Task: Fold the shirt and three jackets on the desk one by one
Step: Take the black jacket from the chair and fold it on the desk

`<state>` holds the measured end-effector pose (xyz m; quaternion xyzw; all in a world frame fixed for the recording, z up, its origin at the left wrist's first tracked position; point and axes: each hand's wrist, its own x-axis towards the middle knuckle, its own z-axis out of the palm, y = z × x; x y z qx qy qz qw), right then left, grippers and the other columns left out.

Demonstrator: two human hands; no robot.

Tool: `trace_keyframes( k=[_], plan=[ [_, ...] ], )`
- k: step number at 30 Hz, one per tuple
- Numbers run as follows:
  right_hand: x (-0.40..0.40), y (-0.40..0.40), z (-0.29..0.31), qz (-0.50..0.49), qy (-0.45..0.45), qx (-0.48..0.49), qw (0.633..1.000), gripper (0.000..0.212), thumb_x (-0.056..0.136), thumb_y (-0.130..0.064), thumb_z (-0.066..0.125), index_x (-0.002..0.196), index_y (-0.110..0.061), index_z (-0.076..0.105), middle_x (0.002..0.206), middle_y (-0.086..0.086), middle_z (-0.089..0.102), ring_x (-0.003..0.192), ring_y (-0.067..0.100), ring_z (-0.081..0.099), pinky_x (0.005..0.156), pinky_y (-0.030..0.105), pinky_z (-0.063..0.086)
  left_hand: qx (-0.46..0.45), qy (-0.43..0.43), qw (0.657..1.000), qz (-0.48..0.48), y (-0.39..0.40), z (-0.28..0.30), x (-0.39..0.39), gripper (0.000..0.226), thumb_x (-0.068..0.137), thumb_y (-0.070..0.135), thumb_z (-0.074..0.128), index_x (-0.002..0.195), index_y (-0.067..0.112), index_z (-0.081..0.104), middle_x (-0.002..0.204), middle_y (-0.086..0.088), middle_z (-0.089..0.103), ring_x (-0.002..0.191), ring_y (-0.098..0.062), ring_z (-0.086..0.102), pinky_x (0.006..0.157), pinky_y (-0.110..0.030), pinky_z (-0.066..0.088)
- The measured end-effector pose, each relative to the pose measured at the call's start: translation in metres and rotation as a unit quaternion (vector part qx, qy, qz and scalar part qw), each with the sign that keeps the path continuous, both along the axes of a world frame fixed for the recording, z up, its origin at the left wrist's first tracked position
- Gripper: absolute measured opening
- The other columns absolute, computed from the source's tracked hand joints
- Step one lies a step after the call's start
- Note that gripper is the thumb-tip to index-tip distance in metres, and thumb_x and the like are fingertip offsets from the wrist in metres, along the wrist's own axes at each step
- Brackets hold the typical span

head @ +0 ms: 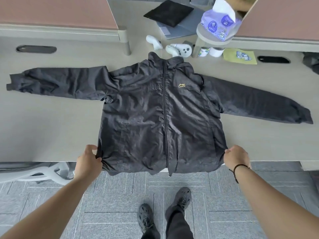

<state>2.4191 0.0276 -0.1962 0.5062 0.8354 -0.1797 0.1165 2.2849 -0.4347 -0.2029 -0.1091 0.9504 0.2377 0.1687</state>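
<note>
Both hands, left hand (88,159) and right hand (235,156), pinch the hem corners of the black zip jacket (160,114), spread front-up on the table (51,126), apparently tensioning it flat for folding

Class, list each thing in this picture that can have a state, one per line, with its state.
Black jacket: zipped, spread flat front up, sleeves out, hem overhanging desk edge.
Left hand: pinching left hem corner.
Right hand: gripping right hem corner.
Tissue pack: open, a tissue sticking out.
Black garment: folded.
</note>
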Motion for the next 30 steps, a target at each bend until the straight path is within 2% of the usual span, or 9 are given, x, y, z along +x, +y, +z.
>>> trace_keyframes(
  k=[2, 6, 10, 12, 13, 17, 21, 26, 30],
  plan=[
    [0.002, 0.004, -0.002, 0.002, 0.005, -0.011, 1.000, 0.028, 0.101, -0.022, 0.050, 0.081, -0.004, 0.059, 0.091, 0.019, 0.066, 0.082, 0.037, 0.058, 0.069, 0.037, 0.044, -0.003, -0.007, 1.000, -0.010, 0.001, -0.002, 0.009, 0.037, 0.091, -0.001, 0.059, 0.123, 0.015, 0.047, 0.081, -0.006, 0.068, 0.071, -0.024, 0.062, 0.060, -0.039, 0.051],
    [0.003, -0.002, -0.009, 0.013, 0.003, -0.017, 1.000, 0.031, 0.100, -0.026, 0.052, 0.072, -0.012, 0.057, 0.074, 0.009, 0.060, 0.073, 0.033, 0.059, 0.070, 0.038, 0.051, -0.024, -0.027, 0.999, -0.023, 0.006, -0.005, 0.026, 0.038, 0.088, -0.004, 0.059, 0.115, 0.018, 0.043, 0.079, -0.007, 0.067, 0.066, -0.023, 0.061, 0.050, -0.035, 0.046],
    [0.005, -0.002, -0.006, 0.035, -0.015, 0.001, 0.999, 0.030, 0.099, -0.030, 0.053, 0.072, -0.017, 0.052, 0.076, 0.005, 0.060, 0.074, 0.031, 0.061, 0.077, 0.042, 0.056, -0.038, -0.047, 0.998, 0.002, 0.002, -0.002, 0.029, 0.039, 0.085, -0.007, 0.051, 0.108, 0.021, 0.036, 0.074, -0.011, 0.063, 0.061, -0.030, 0.064, 0.049, -0.045, 0.057],
    [0.005, -0.006, 0.000, 0.070, -0.012, 0.028, 0.997, 0.018, 0.098, -0.028, 0.053, 0.082, -0.020, 0.054, 0.088, 0.006, 0.062, 0.080, 0.030, 0.061, 0.079, 0.041, 0.055, -0.046, -0.043, 0.998, 0.002, 0.003, 0.002, 0.028, 0.038, 0.085, -0.003, 0.050, 0.109, 0.022, 0.034, 0.079, -0.011, 0.064, 0.064, -0.029, 0.065, 0.054, -0.046, 0.058],
    [0.005, -0.010, 0.004, 0.100, -0.004, 0.044, 0.994, 0.008, 0.097, -0.027, 0.053, 0.094, -0.021, 0.056, 0.100, 0.006, 0.062, 0.088, 0.030, 0.061, 0.082, 0.040, 0.053, -0.056, -0.031, 0.998, -0.007, 0.005, 0.004, 0.027, 0.036, 0.087, 0.002, 0.050, 0.111, 0.023, 0.034, 0.086, -0.010, 0.065, 0.070, -0.028, 0.065, 0.059, -0.047, 0.058],
    [-0.003, -0.034, 0.011, 0.263, 0.054, 0.074, 0.961, 0.041, 0.097, -0.037, 0.055, 0.135, -0.022, 0.051, 0.141, 0.004, 0.050, 0.125, 0.025, 0.051, 0.100, 0.041, 0.043, -0.103, 0.006, 0.990, -0.100, 0.033, 0.013, 0.021, 0.048, 0.094, 0.023, 0.052, 0.139, 0.023, 0.034, 0.134, -0.011, 0.051, 0.117, -0.028, 0.051, 0.091, -0.050, 0.053],
    [-0.022, -0.056, 0.010, 0.405, 0.019, 0.012, 0.914, 0.057, 0.102, -0.051, 0.042, 0.154, -0.034, 0.027, 0.168, -0.001, 0.010, 0.154, 0.023, 0.013, 0.124, 0.048, 0.015, -0.096, 0.034, 0.976, -0.190, 0.089, 0.023, 0.011, 0.060, 0.101, 0.044, 0.045, 0.154, 0.021, 0.029, 0.162, -0.004, 0.027, 0.149, -0.024, 0.024, 0.119, -0.045, 0.032],
    [-0.050, -0.061, 0.002, 0.484, 0.006, -0.002, 0.875, 0.061, 0.103, -0.059, 0.024, 0.159, -0.040, 0.007, 0.169, -0.004, -0.007, 0.156, 0.024, -0.006, 0.123, 0.056, -0.004, -0.105, 0.002, 0.948, -0.302, 0.158, 0.020, 0.004, 0.067, 0.103, 0.056, 0.026, 0.161, 0.029, 0.006, 0.168, 0.000, -0.011, 0.156, -0.023, -0.004, 0.126, -0.048, 0.007],
    [-0.079, -0.060, -0.009, 0.514, -0.008, -0.020, 0.858, 0.066, 0.101, -0.066, 0.016, 0.158, -0.041, -0.004, 0.168, -0.004, -0.014, 0.155, 0.025, -0.014, 0.120, 0.058, -0.012, -0.125, -0.041, 0.935, -0.329, 0.194, 0.008, 0.000, 0.065, 0.103, 0.061, 0.023, 0.159, 0.041, -0.004, 0.165, 0.003, -0.027, 0.154, -0.032, -0.018, 0.123, -0.061, 0.004]
  ],
)
